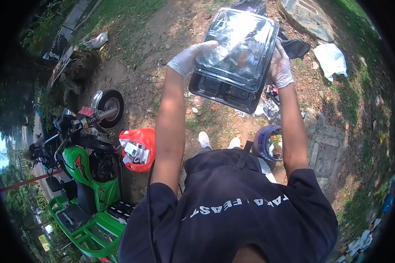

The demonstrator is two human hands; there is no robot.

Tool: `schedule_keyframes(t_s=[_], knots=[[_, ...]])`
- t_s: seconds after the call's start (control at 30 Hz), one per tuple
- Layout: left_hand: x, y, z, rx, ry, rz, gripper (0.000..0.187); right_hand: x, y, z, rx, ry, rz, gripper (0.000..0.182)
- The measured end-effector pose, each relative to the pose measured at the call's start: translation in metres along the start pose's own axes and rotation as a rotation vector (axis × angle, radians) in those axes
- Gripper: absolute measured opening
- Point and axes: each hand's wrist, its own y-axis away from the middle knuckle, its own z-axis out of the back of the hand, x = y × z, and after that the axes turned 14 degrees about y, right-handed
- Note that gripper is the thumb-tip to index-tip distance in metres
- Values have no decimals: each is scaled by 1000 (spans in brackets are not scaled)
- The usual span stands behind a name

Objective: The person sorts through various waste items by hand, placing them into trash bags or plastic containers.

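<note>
Both gloved hands up, arms extended. Left hand (189,58) grips the left edge of a headlight (235,53); right hand (280,66) clasps its right edge. Headlight held in the air above bare dirt. Green motorcycle (85,184) at left, red bag (137,149) just beside it.

Arms: both bare, stretched forward and raised. Left hand (189,58): gloved, fingers extended along an edge, gripping. Right hand (280,66): gloved, fingers curled, gripping the opposite side.
</note>
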Motion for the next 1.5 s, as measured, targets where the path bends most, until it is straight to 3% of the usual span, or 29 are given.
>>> schedule_keyframes(t_s=[0.07, 0.23, 0.37, 0.53, 0.6, 0.67, 0.73, 0.83, 0.97, 1.13, 1.37, 1.5], knots=[[-13, 10, -10, -38, -40, -65, 42, -15, -27, 16, 82, 98, -23, 33], [-33, 6, 7, -18, -90, 33, 39, -37, -67, 16, 273, 385, 255, 40], [-38, 22, 10, -68, -84, 47, 36, -3, -34, -26, 620, 264, 102, 52], [-39, 35, 10, -36, -193, 93, 38, 4, -18, -46, 531, 668, 161, 59], [-33, 25, 23, 4, -439, 170, 57, 11, -20, -57, 556, 988, 286, 55], [-24, 23, 32, 35, -436, 214, 62, 11, -26, -52, 563, 1070, 251, 52], [-20, 34, 10, -47, -250, 135, 37, 14, -28, -44, 577, 1110, 224, 46], [-19, 49, -20, -19, -267, 141, 34, 17, -38, -36, 566, 1214, 239, 31], [-5, 49, -31, -13, -212, 82, 32, 19, -33, -33, 501, 1131, 377, 31], [6, 39, -19, 38, -260, 111, 33, 32, -22, -28, 385, 1162, 387, 29], [17, 38, -14, -2, -213, 46, 42, 60, -32, 31, 168, 610, 332, 30], [25, 39, -5, -37, -132, 62, 41, 76, -16, 50, -28, 528, 348, 22]])
